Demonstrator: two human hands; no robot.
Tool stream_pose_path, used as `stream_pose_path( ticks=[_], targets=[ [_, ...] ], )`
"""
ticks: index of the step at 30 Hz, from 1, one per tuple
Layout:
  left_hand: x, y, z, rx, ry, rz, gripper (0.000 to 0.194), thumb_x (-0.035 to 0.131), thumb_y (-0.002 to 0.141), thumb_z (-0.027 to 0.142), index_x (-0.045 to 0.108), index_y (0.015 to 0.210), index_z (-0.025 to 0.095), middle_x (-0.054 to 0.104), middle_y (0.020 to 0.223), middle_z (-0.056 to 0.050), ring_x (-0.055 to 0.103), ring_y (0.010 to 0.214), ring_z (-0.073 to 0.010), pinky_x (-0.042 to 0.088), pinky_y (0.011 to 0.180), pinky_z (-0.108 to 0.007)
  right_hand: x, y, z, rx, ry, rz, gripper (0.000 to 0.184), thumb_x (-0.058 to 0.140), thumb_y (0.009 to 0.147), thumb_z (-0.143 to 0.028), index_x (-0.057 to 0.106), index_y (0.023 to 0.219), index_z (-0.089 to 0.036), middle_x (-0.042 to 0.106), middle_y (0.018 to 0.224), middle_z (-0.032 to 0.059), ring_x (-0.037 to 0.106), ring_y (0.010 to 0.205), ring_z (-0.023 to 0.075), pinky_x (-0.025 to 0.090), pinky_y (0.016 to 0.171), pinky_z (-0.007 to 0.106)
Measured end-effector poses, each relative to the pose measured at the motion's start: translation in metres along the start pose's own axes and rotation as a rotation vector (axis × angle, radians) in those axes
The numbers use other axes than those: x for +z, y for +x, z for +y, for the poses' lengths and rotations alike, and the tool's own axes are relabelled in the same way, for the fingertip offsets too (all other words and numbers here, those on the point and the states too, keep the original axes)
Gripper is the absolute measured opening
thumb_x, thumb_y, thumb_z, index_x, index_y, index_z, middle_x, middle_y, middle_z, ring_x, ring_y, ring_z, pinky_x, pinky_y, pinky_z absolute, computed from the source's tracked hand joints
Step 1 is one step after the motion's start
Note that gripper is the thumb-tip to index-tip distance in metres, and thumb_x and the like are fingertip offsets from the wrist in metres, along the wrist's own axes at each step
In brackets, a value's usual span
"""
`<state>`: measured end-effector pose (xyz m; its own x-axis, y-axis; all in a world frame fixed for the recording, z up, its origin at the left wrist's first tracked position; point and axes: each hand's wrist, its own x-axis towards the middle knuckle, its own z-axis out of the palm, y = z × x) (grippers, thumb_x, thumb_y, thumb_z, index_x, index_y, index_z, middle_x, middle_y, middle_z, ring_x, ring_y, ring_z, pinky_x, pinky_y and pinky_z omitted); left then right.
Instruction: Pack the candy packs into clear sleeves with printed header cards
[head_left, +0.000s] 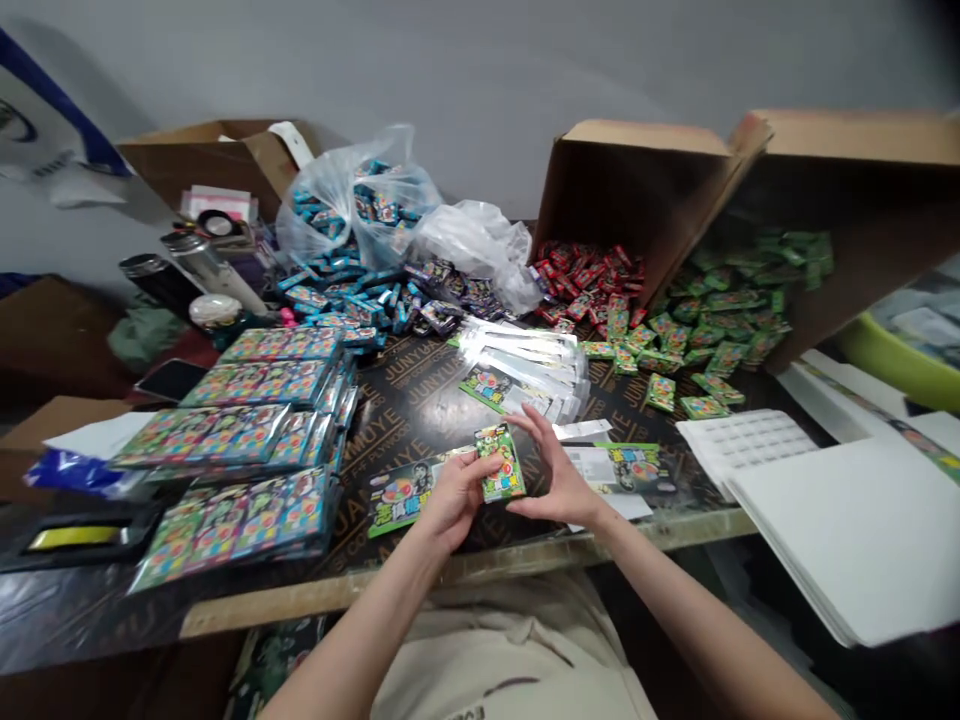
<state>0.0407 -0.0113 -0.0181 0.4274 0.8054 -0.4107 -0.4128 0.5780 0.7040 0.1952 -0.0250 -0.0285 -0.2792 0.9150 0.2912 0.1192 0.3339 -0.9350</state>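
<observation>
My left hand [452, 497] grips a small green printed box [500, 463] by its left side, above the dark table near its front edge. On the box's right, my right hand [556, 470] is open, thumb and fingers spread apart, with a gap between it and the box. Beneath both hands lies a long printed card strip [399, 492], its left part showing by my left hand. The right part shows past my right hand, with a pale strip beside it. A fanned stack of clear-wrapped printed cards [525, 365] is just beyond my hands.
Wrapped sets [240, 510] are stacked at left. Behind are heaps of blue boxes [337, 300], purple boxes [450, 285], red boxes [585, 275] and green boxes [720, 310], the last two spilling from tilted cartons [637, 175]. White sheets [855, 520] lie at right.
</observation>
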Motion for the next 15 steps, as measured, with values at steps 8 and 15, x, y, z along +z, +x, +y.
stream_pose_path(
  ticks=[8, 15],
  targets=[
    [-0.047, 0.004, 0.013, 0.288, 0.901, 0.059, 0.053, 0.065, 0.064, 0.045, 0.058, 0.107, 0.014, 0.064, 0.096, -0.011, 0.059, 0.088, -0.0239, 0.043, 0.079, -0.036, -0.018, 0.01, 0.008, -0.15, -0.658, -0.01, 0.074, 0.066, 0.059, -0.037, 0.036, 0.125, -0.024, 0.05, 0.118, 0.0078, 0.043, 0.113, 0.0272, 0.015, 0.102, 0.047],
    [-0.091, 0.006, 0.022, 0.457, 1.759, 0.03, 0.107, 0.074, 0.048, 0.034, 0.018, 0.138, 0.021, 0.051, 0.121, -0.012, 0.044, 0.113, -0.0294, 0.007, 0.103, -0.052, -0.02, 0.006, 0.044, -0.06, -0.724, -0.002, 0.08, 0.071, 0.055, -0.05, 0.038, 0.124, -0.025, 0.053, 0.117, 0.0101, 0.046, 0.111, 0.0307, 0.006, 0.101, 0.053]
  ],
)
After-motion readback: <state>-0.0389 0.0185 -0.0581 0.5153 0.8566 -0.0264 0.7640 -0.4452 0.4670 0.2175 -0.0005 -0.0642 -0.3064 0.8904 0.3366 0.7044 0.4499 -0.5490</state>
